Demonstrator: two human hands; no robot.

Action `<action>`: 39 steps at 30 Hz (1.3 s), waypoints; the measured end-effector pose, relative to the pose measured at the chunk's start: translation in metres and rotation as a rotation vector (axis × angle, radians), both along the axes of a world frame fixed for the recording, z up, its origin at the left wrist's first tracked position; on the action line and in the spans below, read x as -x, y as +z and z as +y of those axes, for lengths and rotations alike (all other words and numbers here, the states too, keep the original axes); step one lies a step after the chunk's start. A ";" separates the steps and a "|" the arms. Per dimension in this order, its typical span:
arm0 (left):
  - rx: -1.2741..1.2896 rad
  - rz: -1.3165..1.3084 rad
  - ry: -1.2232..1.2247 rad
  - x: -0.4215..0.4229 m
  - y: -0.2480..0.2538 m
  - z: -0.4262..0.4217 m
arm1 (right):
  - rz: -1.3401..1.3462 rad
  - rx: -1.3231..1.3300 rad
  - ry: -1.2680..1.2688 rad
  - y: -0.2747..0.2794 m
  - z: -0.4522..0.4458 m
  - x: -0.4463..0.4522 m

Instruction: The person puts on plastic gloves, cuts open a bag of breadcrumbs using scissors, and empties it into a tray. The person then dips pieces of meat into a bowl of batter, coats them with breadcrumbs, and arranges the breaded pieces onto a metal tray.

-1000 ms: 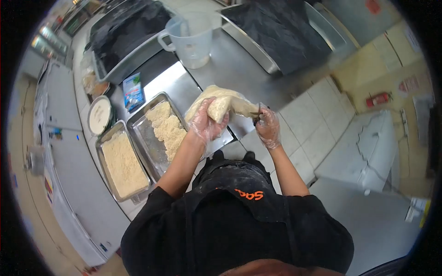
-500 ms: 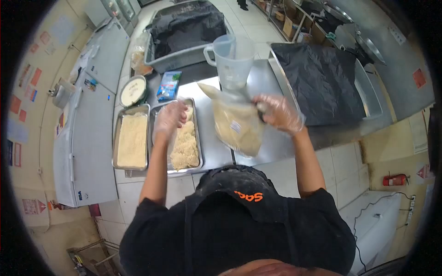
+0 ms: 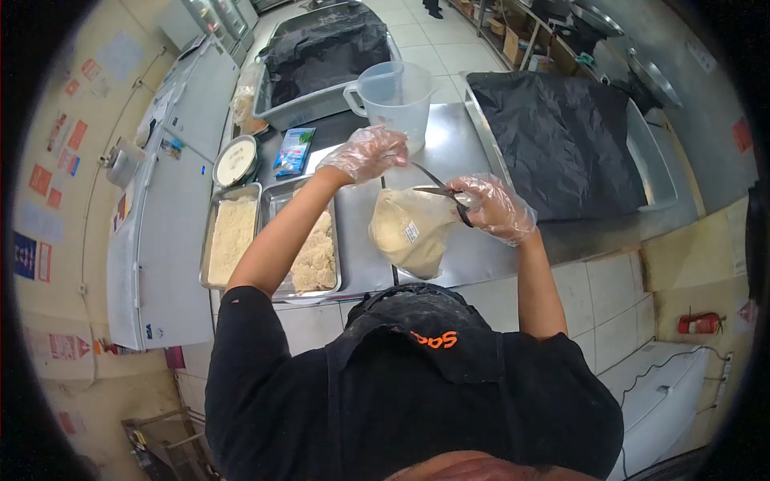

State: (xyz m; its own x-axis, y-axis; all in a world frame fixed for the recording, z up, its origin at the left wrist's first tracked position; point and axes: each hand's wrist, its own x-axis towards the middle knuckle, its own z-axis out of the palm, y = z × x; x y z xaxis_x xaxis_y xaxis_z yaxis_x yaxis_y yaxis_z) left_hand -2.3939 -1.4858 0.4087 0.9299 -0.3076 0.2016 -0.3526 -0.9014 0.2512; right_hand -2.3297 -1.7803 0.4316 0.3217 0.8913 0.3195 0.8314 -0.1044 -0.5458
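Scissors [image 3: 439,191] with dark handles are held in my gloved right hand [image 3: 491,205], their blades spread and pointing left. Just below the blades, a clear plastic bag [image 3: 409,232] of pale crumbs with a white label sits on the steel table. My gloved left hand [image 3: 370,152] is closed near the top of the bag, in front of the measuring jug [image 3: 395,100]; what its fingers grip is too unclear to name. Under my left forearm lies a metal tray [image 3: 337,268] of crumbs [image 3: 315,260].
A second tray [image 3: 207,260] holds a flat pale layer [image 3: 234,232]. Behind it stand a bowl of white contents [image 3: 235,163] and a blue packet [image 3: 293,151]. Black plastic covers a left tub [image 3: 329,60] and a right one [image 3: 561,136]. White freezers [image 3: 164,240] line the left.
My left hand has moved right from over the crumb tray to above the bag. The scissors, blurred before, now show spread blades. The bag has shifted slightly left.
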 end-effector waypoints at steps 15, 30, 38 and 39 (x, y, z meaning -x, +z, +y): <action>0.626 0.280 -0.230 -0.005 -0.035 -0.029 | 0.125 -0.057 0.026 -0.010 -0.007 -0.006; -0.213 -0.101 0.295 0.040 -0.026 0.006 | -0.105 -0.315 -0.135 0.000 0.023 -0.007; 0.069 -0.276 0.330 0.075 0.042 -0.030 | -0.365 -0.343 -0.288 0.011 0.003 -0.001; 0.050 -0.199 0.356 0.081 0.054 -0.034 | -0.366 -0.340 -0.287 0.009 0.000 0.001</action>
